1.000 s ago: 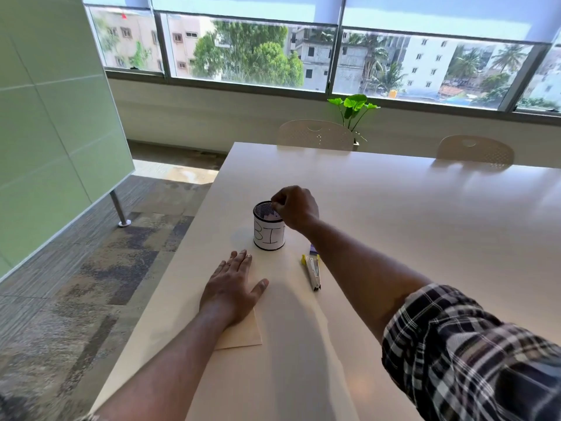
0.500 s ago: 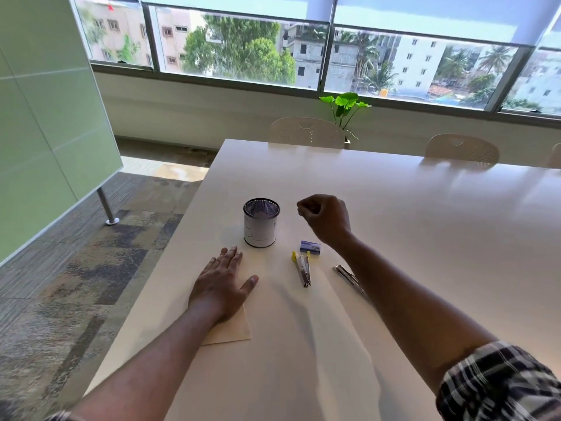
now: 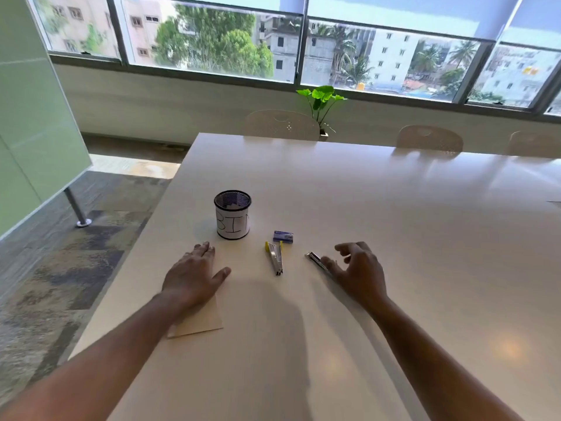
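Your left hand (image 3: pixel 194 275) lies flat on the table (image 3: pixel 394 226), palm down, fingers (image 3: pixel 205 249) straight and released, thumb spread to the right. Its heel presses on the far part of a tan paper (image 3: pixel 202 322) – the paper's near edge shows just behind your wrist.

Your right hand (image 3: pixel 359 273) sits right of centre, fingers loosely curved and grasping nothing. Just at its left lies a slim metal bar (image 3: pixel 314 257), flat on the table and angled far-left to near-right. Your thumb covers the bar's near end; whether it actually touches, the view does not show.

Between your hands lies a stapler (image 3: pixel 276 258) with yellow tips, opened out, pointing toward you. Just beyond it, a small blue box (image 3: pixel 283 237). Left of the box stands a mesh bin (image 3: pixel 232 214) – upright, with a white label marked BIN – a little beyond your left fingertips and apart from them.

At the table's far edge stand chairs (image 3: pixel 280 124) and a green plant (image 3: pixel 321 97)
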Available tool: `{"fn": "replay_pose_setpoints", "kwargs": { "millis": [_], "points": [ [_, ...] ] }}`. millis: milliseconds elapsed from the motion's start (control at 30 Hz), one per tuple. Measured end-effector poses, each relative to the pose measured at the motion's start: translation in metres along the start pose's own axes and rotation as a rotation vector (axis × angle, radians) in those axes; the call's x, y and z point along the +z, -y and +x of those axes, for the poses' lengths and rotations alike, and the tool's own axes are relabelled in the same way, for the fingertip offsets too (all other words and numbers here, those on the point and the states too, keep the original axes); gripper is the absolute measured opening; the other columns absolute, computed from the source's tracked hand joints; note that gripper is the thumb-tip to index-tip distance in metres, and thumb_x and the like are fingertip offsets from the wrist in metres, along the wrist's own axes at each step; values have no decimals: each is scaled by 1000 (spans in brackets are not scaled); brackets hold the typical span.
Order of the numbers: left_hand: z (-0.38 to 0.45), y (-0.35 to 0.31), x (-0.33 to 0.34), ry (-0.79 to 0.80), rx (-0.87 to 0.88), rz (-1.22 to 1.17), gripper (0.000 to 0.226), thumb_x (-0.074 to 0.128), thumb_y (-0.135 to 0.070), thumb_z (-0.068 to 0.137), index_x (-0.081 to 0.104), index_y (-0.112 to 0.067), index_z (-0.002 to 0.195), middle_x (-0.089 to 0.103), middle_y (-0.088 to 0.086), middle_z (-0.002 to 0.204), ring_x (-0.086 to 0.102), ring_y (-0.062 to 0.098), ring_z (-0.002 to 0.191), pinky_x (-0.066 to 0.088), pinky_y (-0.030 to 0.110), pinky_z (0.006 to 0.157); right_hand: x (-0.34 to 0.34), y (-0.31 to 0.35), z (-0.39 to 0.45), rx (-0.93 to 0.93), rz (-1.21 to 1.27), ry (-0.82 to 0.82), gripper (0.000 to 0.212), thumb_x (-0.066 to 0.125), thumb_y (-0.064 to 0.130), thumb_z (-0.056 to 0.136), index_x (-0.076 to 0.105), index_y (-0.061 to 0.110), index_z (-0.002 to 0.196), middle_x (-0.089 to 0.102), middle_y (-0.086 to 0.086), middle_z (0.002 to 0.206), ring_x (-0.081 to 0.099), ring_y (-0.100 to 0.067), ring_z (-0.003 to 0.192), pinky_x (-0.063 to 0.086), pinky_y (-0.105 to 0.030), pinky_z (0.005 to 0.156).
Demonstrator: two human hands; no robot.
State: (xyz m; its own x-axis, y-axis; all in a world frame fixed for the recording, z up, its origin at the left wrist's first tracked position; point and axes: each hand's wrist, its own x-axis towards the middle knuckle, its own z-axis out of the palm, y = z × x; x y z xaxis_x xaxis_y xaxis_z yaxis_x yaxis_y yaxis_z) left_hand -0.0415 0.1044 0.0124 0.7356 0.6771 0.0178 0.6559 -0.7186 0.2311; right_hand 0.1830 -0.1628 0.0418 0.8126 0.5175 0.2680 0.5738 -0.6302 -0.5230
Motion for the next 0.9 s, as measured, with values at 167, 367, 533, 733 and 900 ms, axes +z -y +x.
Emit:
{"fn": "replay_pose_setpoints", "kwargs": {
  "millis": [167, 367, 533, 733, 900],
  "points": [
    [-9, -19, 0, -37, 25, -99, 61, 49, -41, 104, 37, -12, 157, 34, 5, 167, 32, 21, 154, 30, 37, 123, 13, -7, -15, 98, -111, 105, 52, 72, 59, 83, 69, 24, 121, 65, 0, 118, 66, -24, 110, 53, -40, 94],
    [-33, -37, 13, -110, 66, -239, 59, 55, -34, 103, 41, -11, 155, 41, 4, 162, 37, 18, 151, 32, 32, 121, 16, -6, -20, 88, -112, 56, 31, 69, 45, 91, 73, 21, 111, 68, -2, 115, 66, -29, 107, 52, -41, 91],
    [-55, -43, 14, -162, 194, -319, 57, 62, -31, 100, 46, -14, 152, 46, 0, 159, 37, 16, 150, 33, 32, 122, 11, -8, -30, 34, -45, 40, 24, 72, 39, 92, 73, 18, 104, 66, 0, 107, 66, -28, 99, 50, -38, 83],
    [-82, -58, 14, -201, 365, -464, 49, 73, -31, 94, 60, -17, 139, 63, -3, 139, 58, 15, 130, 48, 31, 107, 4, 2, -55, -227, 115, 177, 11, 78, 28, 88, 77, 27, 99, 64, 14, 97, 66, -13, 86, 55, -39, 82],
    [-98, -67, 19, -222, 377, -498, 49, 82, -37, 85, 66, -26, 130, 70, -16, 114, 60, 11, 110, 52, 36, 97, 8, 7, -78, -371, 141, 258, 12, 72, 30, 88, 76, 28, 99, 65, 13, 101, 66, -14, 91, 55, -42, 81]
  ]
}}
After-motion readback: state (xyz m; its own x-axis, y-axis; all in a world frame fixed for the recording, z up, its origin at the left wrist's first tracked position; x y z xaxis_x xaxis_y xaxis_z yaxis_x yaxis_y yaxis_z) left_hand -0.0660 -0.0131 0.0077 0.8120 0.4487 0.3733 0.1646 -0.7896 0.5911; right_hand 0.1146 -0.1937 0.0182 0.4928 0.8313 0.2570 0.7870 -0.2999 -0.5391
